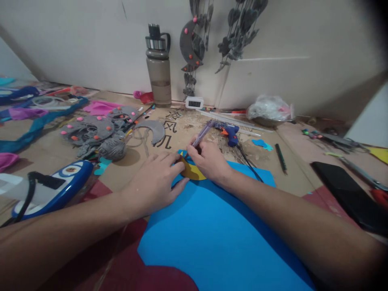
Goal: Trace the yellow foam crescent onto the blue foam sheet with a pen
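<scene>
Right fingers (195, 156) around tilted pen (204, 133)

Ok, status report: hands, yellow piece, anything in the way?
Right hand holding purple pen at yellow piece. Left hand touching piece. Piece lying on blue sheet. Glue-gun cord overlaps sheet's far edge.

One pen (204, 132), one blue sheet (206, 226)

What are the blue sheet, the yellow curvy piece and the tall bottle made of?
The blue sheet looks like craft foam or thick paper: smooth, matte, evenly coloured. The yellow curvy piece seems similar, thin and flat, though it's partly covered. The tall bottle looks like see-through greyish plastic, because the liquid shows inside; its shiny silver collar could be metal.
</scene>
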`<control>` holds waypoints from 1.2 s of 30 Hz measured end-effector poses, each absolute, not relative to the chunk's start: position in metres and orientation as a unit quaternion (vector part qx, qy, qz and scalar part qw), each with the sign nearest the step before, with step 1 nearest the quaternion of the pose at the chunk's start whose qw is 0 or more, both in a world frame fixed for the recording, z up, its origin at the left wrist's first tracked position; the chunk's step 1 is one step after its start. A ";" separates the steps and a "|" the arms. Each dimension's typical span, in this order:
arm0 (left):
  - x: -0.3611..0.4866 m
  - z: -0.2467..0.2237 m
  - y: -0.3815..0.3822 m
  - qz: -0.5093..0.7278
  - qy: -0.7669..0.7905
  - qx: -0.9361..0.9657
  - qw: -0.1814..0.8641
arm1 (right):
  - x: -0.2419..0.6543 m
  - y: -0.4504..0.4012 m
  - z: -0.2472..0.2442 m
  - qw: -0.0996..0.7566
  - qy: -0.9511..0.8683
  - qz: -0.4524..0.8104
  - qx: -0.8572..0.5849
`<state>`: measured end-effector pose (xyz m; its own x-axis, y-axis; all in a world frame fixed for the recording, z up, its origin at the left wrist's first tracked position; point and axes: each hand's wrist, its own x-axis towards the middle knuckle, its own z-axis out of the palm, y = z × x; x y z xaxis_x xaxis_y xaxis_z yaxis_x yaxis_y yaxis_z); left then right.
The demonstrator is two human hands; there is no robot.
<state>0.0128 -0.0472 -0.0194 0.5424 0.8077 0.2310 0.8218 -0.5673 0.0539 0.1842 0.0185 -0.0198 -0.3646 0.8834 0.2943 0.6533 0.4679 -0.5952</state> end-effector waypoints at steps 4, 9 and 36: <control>0.014 -0.018 -0.047 -0.113 -0.462 -0.879 0.030 | 0.184 0.018 -0.019 0.299 -0.799 0.194 -0.484; 0.014 -0.017 -0.047 -0.112 -0.461 -0.880 0.025 | 0.185 0.016 -0.019 0.302 -0.796 0.205 -0.483; 0.013 -0.019 -0.047 -0.145 -0.383 -0.911 0.041 | 0.186 0.016 -0.016 0.298 -0.789 0.212 -0.493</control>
